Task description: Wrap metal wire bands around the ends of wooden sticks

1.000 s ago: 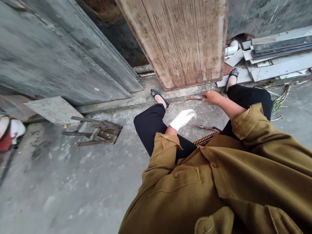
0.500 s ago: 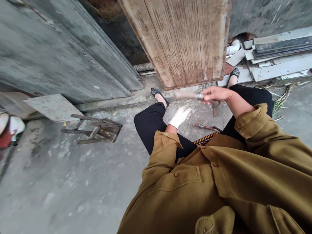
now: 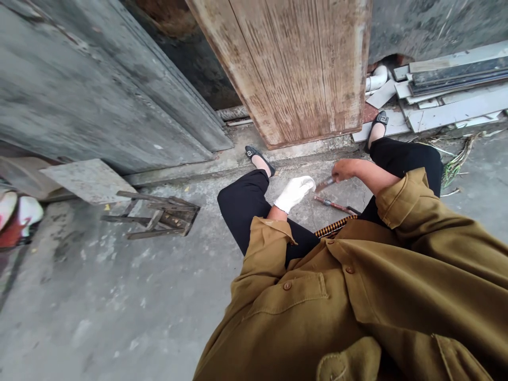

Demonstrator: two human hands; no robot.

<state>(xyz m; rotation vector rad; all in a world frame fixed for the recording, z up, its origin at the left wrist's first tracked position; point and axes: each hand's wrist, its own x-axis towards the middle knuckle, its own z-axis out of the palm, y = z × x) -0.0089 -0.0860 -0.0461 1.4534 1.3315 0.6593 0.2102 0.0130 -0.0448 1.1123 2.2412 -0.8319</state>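
My left hand point(image 3: 294, 193), in a white knitted glove, is low over the concrete between my knees. Its fingers are curled closed; what they hold, if anything, is hidden. Opposite it, my bare right hand point(image 3: 343, 170) is wrapped round a brown-shafted tool with a metal band point(image 3: 326, 183). The tool's near end is blurred and points down toward the gloved fingers; I cannot tell whether they touch. Just below, a second tool with a reddish-brown handle and metal collar point(image 3: 332, 203) lies on the ground, its far end dark.
A weathered wooden panel point(image 3: 301, 74) leans ahead beside a grey board point(image 3: 99, 95). A small wooden stool point(image 3: 159, 214) lies tipped on its side at left, near a speckled slab point(image 3: 89, 181). Stacked planks point(image 3: 452, 100) and a white pipe point(image 3: 377, 78) are at right.
My right hand has come down and slightly left; its tool, held roughly level before, now slants down near the glove. My left hand has barely moved.
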